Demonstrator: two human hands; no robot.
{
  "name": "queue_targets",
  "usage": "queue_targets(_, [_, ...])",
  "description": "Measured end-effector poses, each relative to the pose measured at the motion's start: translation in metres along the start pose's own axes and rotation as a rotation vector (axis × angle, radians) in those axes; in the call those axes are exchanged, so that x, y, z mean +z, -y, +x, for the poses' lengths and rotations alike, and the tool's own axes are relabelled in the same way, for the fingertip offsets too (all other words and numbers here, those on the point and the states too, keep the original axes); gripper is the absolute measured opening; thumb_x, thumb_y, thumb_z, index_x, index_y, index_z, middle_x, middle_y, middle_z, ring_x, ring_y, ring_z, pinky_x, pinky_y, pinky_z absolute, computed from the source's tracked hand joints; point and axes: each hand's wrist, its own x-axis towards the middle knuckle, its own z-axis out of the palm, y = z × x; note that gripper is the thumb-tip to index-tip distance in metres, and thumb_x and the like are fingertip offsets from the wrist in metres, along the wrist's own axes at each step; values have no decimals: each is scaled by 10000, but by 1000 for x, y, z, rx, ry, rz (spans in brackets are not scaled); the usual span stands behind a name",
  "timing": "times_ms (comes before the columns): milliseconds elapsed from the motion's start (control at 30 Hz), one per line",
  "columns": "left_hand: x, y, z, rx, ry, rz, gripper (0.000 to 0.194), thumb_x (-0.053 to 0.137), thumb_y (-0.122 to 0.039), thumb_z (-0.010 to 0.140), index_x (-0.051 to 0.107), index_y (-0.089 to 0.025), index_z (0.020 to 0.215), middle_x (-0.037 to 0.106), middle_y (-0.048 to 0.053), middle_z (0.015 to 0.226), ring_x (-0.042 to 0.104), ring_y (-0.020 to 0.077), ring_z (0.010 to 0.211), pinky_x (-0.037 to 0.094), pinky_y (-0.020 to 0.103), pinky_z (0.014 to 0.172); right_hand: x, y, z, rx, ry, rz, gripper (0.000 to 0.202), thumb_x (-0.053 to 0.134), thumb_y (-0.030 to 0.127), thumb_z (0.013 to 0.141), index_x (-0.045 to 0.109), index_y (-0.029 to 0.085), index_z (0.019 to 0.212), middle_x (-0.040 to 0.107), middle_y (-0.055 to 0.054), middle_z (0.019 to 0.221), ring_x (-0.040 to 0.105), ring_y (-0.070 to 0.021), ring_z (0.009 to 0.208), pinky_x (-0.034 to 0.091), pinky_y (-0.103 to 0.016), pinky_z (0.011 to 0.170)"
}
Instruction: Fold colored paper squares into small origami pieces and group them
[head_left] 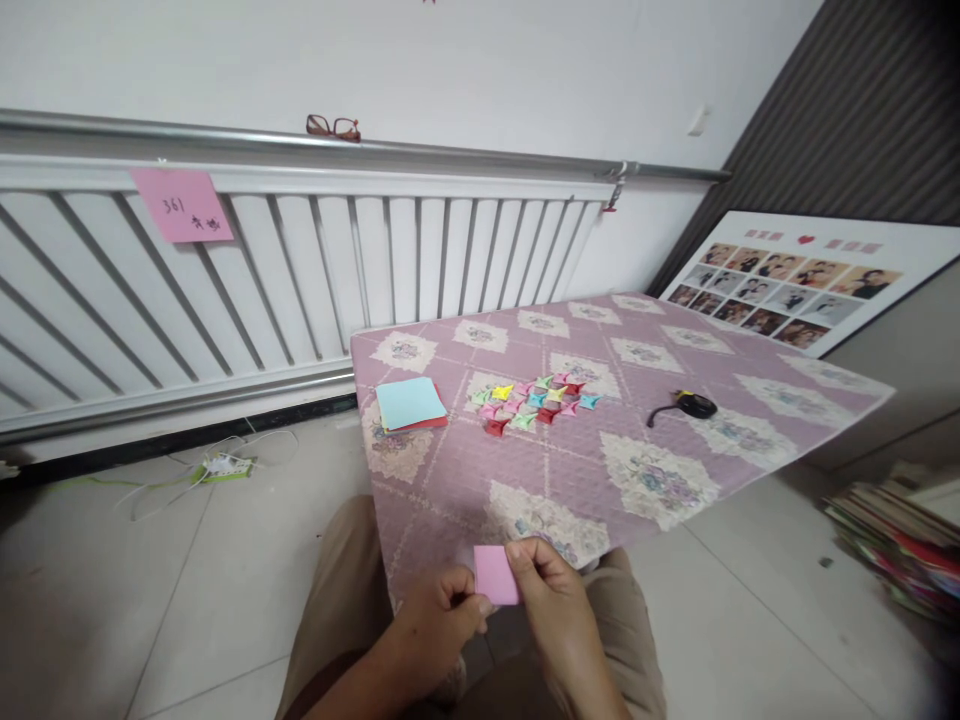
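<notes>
Behind table (480, 480): "361" written on pink sign (184, 190) | table's near edge: pink paper square (495, 575) pinched by left hand (442, 615) and right hand (553, 595)

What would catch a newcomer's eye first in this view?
Probably the bright cluster of small folded pieces on the purple patterned tablecloth, to the right of the stack of coloured sheets. Next, the pink paper square at bottom centre, held in the person's left grip and right grip. Then the large photo board at the right, beyond the tablecloth.
</notes>
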Motion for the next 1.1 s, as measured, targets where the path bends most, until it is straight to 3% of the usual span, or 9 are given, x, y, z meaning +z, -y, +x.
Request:
queue_targets(167, [-2, 10, 5, -15, 13, -57, 169, 559, -301, 730, 552, -157, 642, 534, -21, 560, 439, 101, 517, 319, 234, 526, 3, -14, 3, 106, 30, 138, 425, 645, 591, 709, 515, 199, 612, 449, 58, 536, 350, -101, 504, 301, -226, 498])
queue_targets(433, [-5, 9, 19, 16, 17, -111, 241, 621, -293, 730, 658, -131, 905, 617, 11, 764, 524, 135, 677, 388, 252, 644, 1, -17, 17, 21, 73, -78, 413, 637, 569, 705, 516, 193, 582, 443, 54, 538, 363, -107, 527, 302, -226, 500])
queue_targets(633, [-9, 10, 33, -90, -97, -55, 229, 607, -337, 765, 672, -144, 871, 564, -20, 633, 479, 121, 590, 366, 239, 582, 1, -23, 24, 90, 136, -36, 401, 583, 591, 746, 595, 191, 737, 477, 55, 574, 373, -95, 496, 301, -214, 465])
queue_targets(767, [-10, 15, 39, -111, -181, -46, 205, 566, -318, 771, 674, -155, 831, 539, -29, 595, 455, 120, 555, 348, 240, 557, -1, -33, 28, 142, 182, -58, 409, 631, 590, 693, 575, 187, 651, 478, 56, 536, 389, -91, 474, 318, -214, 463])
queue_targets(967, [-15, 13, 45, -36, -162, -22, 175, 534, -276, 759, 624, -158, 851, 579, -15, 686, 482, 131, 597, 367, 247, 581, -4, -39, 35, 153, 192, -122, 365, 595, 529, 738, 521, 195, 609, 438, 74, 509, 337, -78, 446, 271, -213, 453])
queue_targets(1100, [-27, 3, 52, 3, -177, 122, 147, 498, -245, 779, 614, -160, 812, 607, 1, 746, 539, 154, 711, 402, 256, 657, -8, -38, 41, 57, 194, -216, 339, 584, 465, 752, 484, 202, 562, 384, 76, 500, 322, -89, 479, 255, -223, 470])
